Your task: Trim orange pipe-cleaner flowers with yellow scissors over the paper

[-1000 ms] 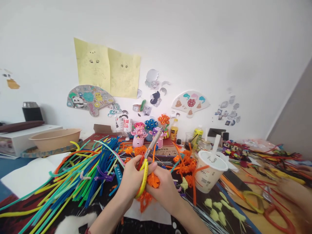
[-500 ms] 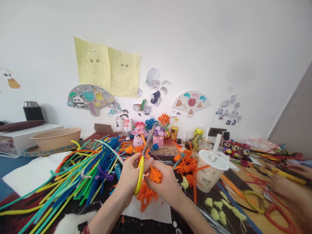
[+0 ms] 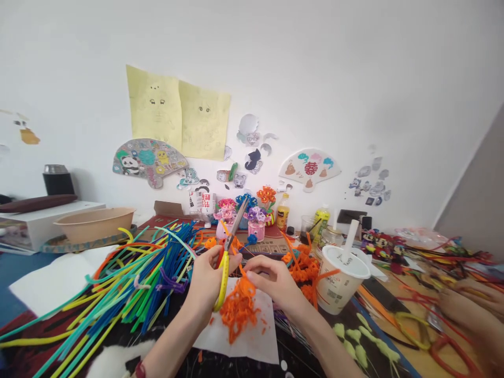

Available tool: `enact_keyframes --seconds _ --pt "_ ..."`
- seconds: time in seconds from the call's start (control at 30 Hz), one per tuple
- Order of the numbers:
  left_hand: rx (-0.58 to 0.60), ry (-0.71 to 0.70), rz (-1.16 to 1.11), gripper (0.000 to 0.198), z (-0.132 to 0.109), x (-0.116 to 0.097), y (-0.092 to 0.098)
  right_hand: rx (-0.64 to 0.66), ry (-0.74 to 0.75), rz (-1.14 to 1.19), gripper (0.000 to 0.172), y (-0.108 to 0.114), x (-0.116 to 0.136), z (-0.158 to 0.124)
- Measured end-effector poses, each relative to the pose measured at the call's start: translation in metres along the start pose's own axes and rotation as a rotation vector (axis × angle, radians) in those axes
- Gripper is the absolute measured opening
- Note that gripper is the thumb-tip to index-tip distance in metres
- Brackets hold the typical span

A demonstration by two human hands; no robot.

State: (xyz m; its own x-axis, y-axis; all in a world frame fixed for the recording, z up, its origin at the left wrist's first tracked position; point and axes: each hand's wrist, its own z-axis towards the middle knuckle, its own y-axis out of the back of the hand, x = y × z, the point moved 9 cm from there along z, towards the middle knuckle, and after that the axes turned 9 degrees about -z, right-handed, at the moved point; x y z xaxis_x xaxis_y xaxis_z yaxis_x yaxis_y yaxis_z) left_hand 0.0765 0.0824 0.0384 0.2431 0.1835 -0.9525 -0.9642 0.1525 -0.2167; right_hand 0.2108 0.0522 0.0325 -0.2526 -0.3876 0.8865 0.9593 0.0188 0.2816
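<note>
My left hand (image 3: 205,283) is closed around yellow-handled scissors (image 3: 222,283), blades pointing up and away. An orange pipe cleaner (image 3: 241,269) passes by the left fingertips toward my right hand (image 3: 273,278). The right fingers pinch an orange fuzzy pipe-cleaner piece (image 3: 247,287); its exact shape is partly hidden. Below both hands, a heap of orange fuzzy scraps (image 3: 237,315) lies on a white paper sheet (image 3: 258,349).
Colourful pipe cleaners (image 3: 129,289) spread on the left. Orange pipe-cleaner pieces (image 3: 305,265) and a lidded cup with a straw (image 3: 336,283) stand right. Pipe-cleaner flowers in pots (image 3: 256,223) sit behind. Another person's hand (image 3: 459,307) is at far right, near red-handled scissors (image 3: 452,354).
My right hand has shifted slightly right and its fingers have changed position on the orange piece, uncovering more of the scrap heap. The scissors stay in my left hand. The view has shifted slightly.
</note>
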Motion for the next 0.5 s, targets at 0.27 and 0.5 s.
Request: enact_keyframes --seconds 0.27,0.5 --pt "0.052 -0.064 0.119 0.031 -0.0016 -0.0045 -0.0065 -0.075 0.11 -0.112 0.007 0.0058 0.0073 0.0016" --pt "0.102 -0.131 0.245 0.03 -0.0007 -0.0066 -0.0095 -0.037 0.031 0.036 0.015 0.0062 0.0005 0.0015"
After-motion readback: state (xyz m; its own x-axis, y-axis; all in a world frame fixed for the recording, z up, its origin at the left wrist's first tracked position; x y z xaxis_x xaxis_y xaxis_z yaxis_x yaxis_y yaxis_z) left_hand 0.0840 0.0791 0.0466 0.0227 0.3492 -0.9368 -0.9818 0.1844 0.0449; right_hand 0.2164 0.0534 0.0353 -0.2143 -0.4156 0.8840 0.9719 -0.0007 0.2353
